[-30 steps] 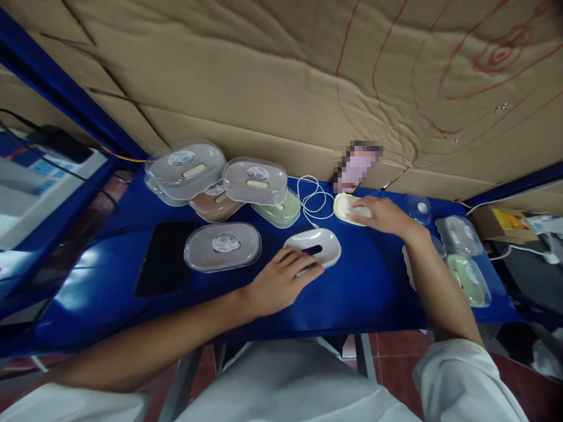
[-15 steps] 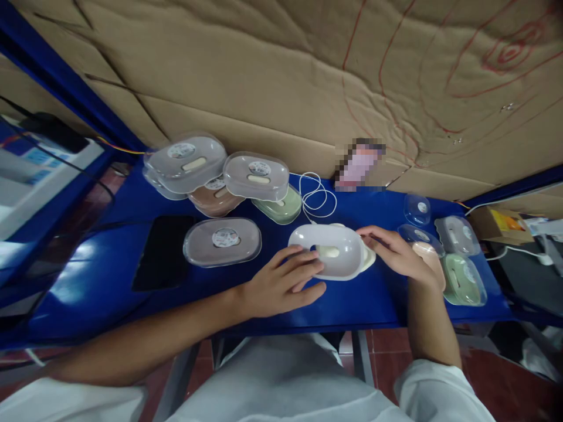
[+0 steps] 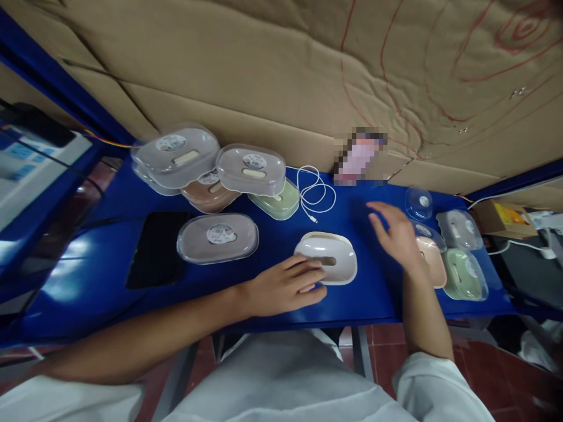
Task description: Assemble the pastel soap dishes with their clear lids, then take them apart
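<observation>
An oval pale-grey plastic dish (image 3: 345, 264) with a long slot in its floor sits on the blue table in front of me. A cream rim shows behind its far edge. My left hand (image 3: 292, 285) is at the dish's left side, fingers over the rim and thumb along the near side. Its grip is partly hidden under the fingers. To the right, my right hand (image 3: 396, 237) hovers apart from the dish, fingers spread and holding nothing. Closest to that hand is a peach slotted dish (image 3: 431, 262).
Clear-lidded grey dishes (image 3: 217, 237), a brown one (image 3: 211, 194) and a green one (image 3: 279, 199) lie left and behind. A white cable (image 3: 316, 193) coils near the cardboard wall (image 3: 264, 76). A dark flat object (image 3: 156, 251) lies left; another green dish (image 3: 466, 275) is right.
My right hand has let go of the dish's right end and moved up and right. The cream part that stuck out at the right now shows along the dish's far edge.
</observation>
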`<state>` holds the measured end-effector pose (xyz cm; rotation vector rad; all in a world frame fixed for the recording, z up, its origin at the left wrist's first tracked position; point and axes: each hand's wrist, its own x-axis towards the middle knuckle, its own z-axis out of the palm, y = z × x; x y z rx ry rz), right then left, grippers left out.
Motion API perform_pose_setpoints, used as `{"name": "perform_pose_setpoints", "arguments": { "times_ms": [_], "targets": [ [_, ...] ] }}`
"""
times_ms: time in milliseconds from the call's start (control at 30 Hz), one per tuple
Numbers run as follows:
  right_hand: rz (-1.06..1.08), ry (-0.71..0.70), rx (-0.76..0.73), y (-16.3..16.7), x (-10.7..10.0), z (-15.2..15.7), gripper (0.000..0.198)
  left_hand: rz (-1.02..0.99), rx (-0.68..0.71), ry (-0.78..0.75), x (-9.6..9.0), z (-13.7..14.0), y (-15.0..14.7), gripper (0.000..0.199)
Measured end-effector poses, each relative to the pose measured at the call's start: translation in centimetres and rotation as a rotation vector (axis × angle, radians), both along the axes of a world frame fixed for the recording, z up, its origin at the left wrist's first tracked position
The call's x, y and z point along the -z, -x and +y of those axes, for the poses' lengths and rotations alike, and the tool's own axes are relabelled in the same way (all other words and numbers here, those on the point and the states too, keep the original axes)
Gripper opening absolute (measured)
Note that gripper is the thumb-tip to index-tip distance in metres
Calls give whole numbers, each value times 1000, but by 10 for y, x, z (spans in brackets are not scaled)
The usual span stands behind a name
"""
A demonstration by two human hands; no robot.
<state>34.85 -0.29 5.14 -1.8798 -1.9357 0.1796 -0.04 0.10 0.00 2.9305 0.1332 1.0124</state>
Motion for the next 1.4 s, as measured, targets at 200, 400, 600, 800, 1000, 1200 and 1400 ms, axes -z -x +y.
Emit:
{"name": "perform_pose_setpoints", "arguments": {
  "times_ms": [200,400,600,800,1000,1200,1400],
  "targets": [
    [-85,83,75,-14,-1,1,47,65,-3,103,6,9,-5,15],
    [46,208,-457,52,4,-15,55,63,-75,182,8,10,-6,29],
    [156,136,-355,56,14,-12,39,94,-255,183,0,7,-3,24],
    [126,44,-364,44,13,-13,34,78,-221,208,3,10,-3,18],
    [-81,13,-591,57,-5,-27,71,-71,-202,276,0,16,-9,15],
    [-272,54,-581,64,-4,-41,58,15,-120,321,9,22,-29,16],
    [-232,79,-557,68,14,-41,49,118,-205,287,11,26,-26,17]
  ]
}}
